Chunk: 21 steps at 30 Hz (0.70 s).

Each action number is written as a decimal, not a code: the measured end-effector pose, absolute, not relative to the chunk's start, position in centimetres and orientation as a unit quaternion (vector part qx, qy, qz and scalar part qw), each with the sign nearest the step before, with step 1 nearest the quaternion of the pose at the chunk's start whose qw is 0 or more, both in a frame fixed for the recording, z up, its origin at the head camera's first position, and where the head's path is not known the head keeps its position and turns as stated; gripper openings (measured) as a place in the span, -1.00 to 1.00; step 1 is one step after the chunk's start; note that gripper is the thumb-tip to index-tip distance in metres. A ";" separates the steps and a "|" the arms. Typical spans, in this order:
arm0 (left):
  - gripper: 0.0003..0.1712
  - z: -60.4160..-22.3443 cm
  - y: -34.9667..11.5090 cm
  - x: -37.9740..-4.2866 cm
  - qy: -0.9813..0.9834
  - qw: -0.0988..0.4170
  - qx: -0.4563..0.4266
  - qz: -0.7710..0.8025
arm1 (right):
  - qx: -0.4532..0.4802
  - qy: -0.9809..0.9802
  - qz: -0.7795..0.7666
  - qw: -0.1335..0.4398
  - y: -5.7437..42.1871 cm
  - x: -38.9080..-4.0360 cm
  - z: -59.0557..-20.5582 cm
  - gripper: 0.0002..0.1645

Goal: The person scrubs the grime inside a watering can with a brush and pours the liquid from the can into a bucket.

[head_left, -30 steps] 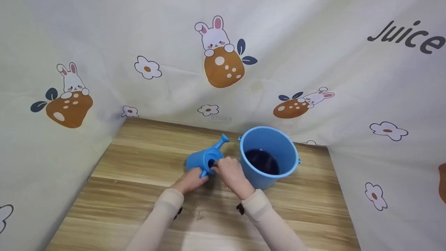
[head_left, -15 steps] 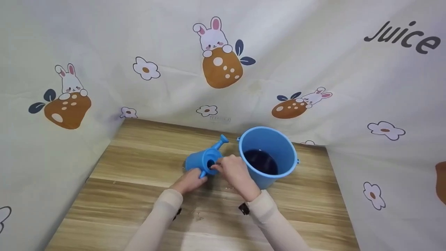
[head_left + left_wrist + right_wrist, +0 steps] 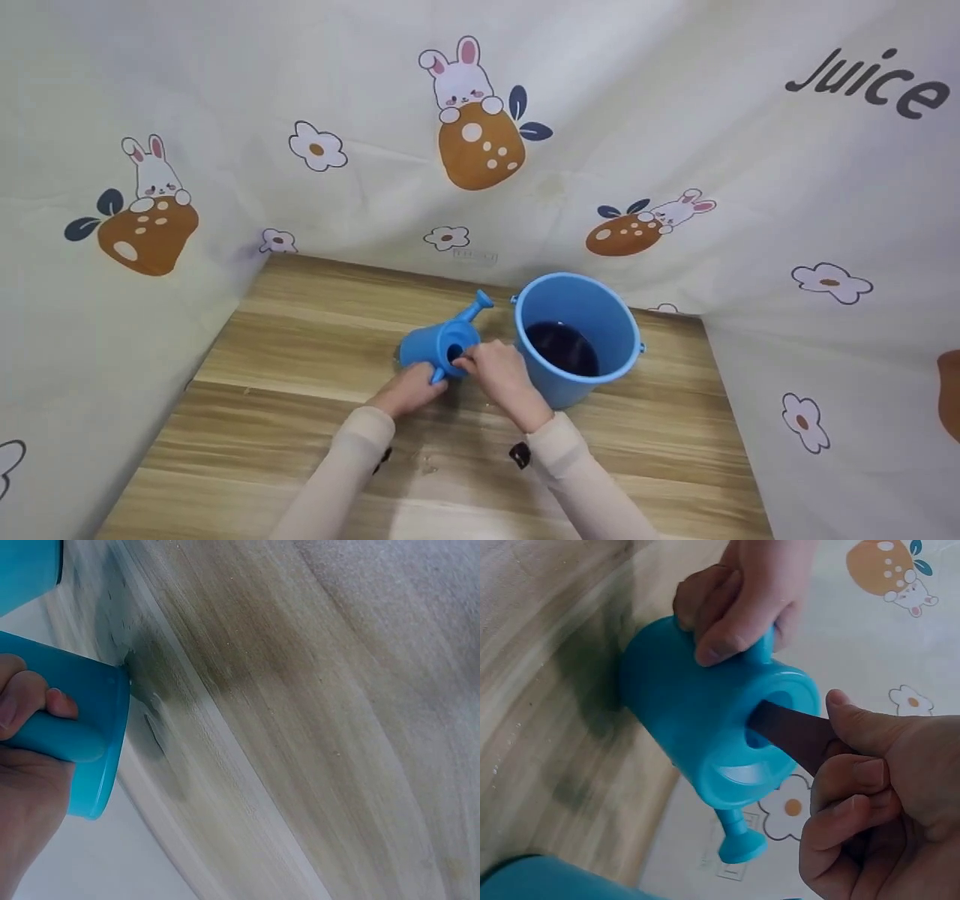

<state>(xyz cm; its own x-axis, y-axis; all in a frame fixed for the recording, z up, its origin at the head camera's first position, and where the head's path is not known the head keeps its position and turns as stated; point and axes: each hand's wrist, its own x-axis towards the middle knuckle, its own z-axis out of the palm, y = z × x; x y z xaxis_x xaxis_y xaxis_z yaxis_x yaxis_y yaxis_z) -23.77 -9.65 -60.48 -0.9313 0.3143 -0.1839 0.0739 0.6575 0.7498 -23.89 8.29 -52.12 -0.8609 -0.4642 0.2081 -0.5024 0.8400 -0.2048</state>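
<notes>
A blue watering can (image 3: 421,346) stands on the wooden tabletop, its spout toward the back right. My left hand (image 3: 409,390) grips its handle, fingers wrapped round it in the left wrist view. Over the can's top opening, my right hand (image 3: 501,371) pinches a flat dark-brown strip (image 3: 795,736) between thumb and curled fingers. The strip's far end goes inside the opening and is hidden there; its material is unclear. Just right of my right hand stands a blue bucket (image 3: 577,296) with dark liquid (image 3: 562,349) at the bottom.
Small wet-looking spots (image 3: 427,465) mark the wooden tabletop (image 3: 300,442) between my forearms. A pale cloth with printed rabbits and flowers (image 3: 360,195) walls the back and both sides, close behind the bucket.
My right hand drew back slightly to the right from the opening, then came partly back toward it. The left hand, watering can and bucket stay in place.
</notes>
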 end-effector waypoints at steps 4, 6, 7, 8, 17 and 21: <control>-0.61 -60.5 -9.6 -23.8 0.903 0.145 0.107 0.391 | 0.252 -0.956 0.133 0.066 8.2 -24.0 -52.6 -0.72; -0.60 -60.5 -9.6 -23.8 0.904 0.144 0.105 0.388 | 0.251 -0.956 0.139 0.059 8.2 -24.0 -52.5 -0.73; -0.60 -60.5 -9.6 -23.8 0.904 0.148 0.103 0.388 | 0.250 -0.956 0.141 0.054 8.3 -24.0 -52.4 -0.72; -0.61 -60.5 -9.6 -23.8 0.903 0.150 0.102 0.389 | 0.249 -0.957 0.144 0.050 8.4 -23.9 -52.3 -0.70; -0.62 -60.5 -9.5 -23.9 0.904 0.140 0.108 0.388 | 0.253 -0.953 0.162 0.035 9.1 -23.6 -50.9 -0.65; -0.63 -60.5 -9.6 -23.9 0.903 0.143 0.105 0.392 | 0.253 -0.953 0.161 0.041 9.2 -23.6 -50.5 -0.68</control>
<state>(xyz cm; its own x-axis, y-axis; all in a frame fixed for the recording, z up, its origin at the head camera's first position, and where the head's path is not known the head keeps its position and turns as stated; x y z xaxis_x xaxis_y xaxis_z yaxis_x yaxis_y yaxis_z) -23.86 -9.56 -60.54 -0.9371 0.3015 -0.1758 0.0776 0.6711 0.7373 -23.56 9.21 -50.46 -0.8682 -0.4698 0.1599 -0.4963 0.8194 -0.2868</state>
